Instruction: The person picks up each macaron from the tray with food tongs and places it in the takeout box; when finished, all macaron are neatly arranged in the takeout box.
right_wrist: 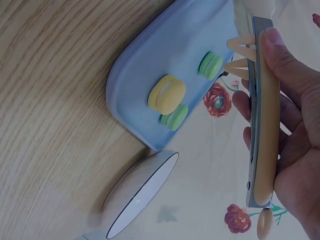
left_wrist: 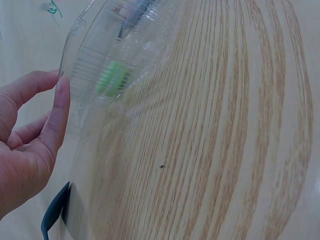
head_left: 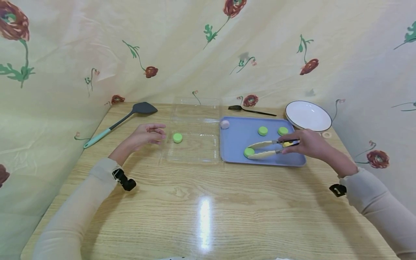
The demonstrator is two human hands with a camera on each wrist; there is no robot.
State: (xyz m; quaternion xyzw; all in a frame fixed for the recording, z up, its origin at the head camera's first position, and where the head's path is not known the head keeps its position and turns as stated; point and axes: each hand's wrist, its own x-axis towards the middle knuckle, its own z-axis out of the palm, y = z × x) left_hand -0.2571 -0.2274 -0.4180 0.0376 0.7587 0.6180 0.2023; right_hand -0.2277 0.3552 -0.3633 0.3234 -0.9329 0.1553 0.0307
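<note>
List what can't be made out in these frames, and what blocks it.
Tongs, right wrist: tips cut off by the top edge.
Yellow macaron, head: partly hidden by the tongs and right grip.
Left grip, left wrist: contact with the clear container unclear; it overlaps the transparent rim.
Spatula, left wrist: handle cut off by the bottom edge.
Dark speck, left wrist: too small to identify.
Pale shapes, head: cut off by the bottom edge.
</note>
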